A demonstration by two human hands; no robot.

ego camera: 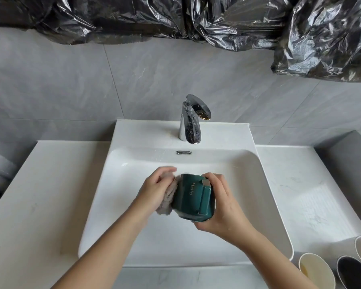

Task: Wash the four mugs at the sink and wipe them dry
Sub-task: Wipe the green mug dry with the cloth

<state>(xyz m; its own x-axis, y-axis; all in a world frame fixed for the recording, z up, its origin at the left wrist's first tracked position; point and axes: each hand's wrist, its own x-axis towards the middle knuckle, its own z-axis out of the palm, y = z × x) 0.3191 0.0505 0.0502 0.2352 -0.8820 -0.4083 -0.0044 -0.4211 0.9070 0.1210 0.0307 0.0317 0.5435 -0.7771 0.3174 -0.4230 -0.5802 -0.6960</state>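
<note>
Over the sink [133, 163], right hand [223, 207] grips green mug [193, 199], left hand [156, 190] clutches cloth [169, 197] at its mouth; three mugs [352, 272] right of sink apparently await attention.

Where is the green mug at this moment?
In the head view, the green mug is over the sink, gripped by the right hand; the left hand holds a cloth against it.

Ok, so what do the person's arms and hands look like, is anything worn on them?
Both hands are bare: the left hand and the right hand have no gloves, and no ring, watch or bracelet shows. The left forearm and right forearm are uncovered down to the picture's lower edge, with no sleeve in view.
</note>
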